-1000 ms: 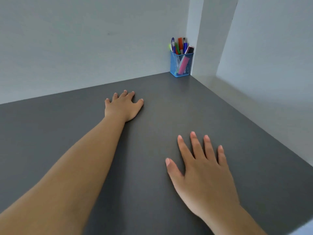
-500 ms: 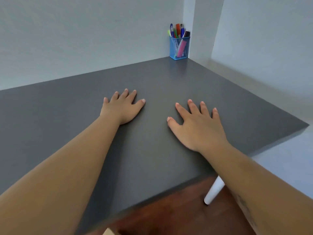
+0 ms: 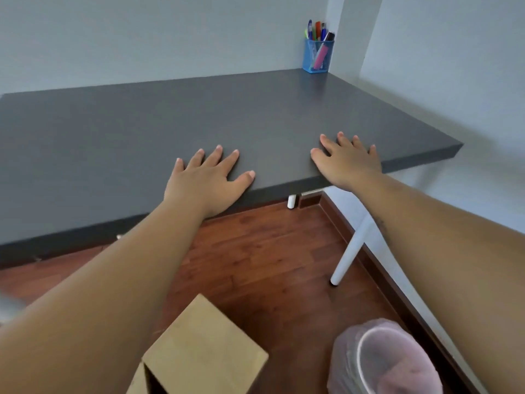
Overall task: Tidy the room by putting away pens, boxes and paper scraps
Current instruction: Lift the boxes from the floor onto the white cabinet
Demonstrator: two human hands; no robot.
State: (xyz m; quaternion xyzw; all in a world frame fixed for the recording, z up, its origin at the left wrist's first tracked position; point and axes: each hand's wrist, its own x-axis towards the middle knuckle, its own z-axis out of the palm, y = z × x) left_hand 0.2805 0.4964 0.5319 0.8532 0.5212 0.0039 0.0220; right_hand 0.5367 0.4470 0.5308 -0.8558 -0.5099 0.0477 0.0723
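A blue mesh pen holder (image 3: 317, 56) full of coloured pens stands in the far right corner of the dark grey table (image 3: 142, 132). My left hand (image 3: 207, 180) lies flat on the table near its front edge, fingers spread, holding nothing. My right hand (image 3: 348, 160) rests flat at the front edge too, further right, fingers apart and empty. A cardboard box (image 3: 204, 354) sits on the wooden floor below my left arm. No paper scraps show on the table.
A bin lined with a pinkish plastic bag (image 3: 389, 362) stands on the floor at the bottom right, beside the box. A white table leg (image 3: 352, 248) slants down near the right wall. Grey walls close the table in behind and on the right.
Both hands have slid back toward the table's front edge as my view pulled away and down. The floor, the box and the bin have come into sight.
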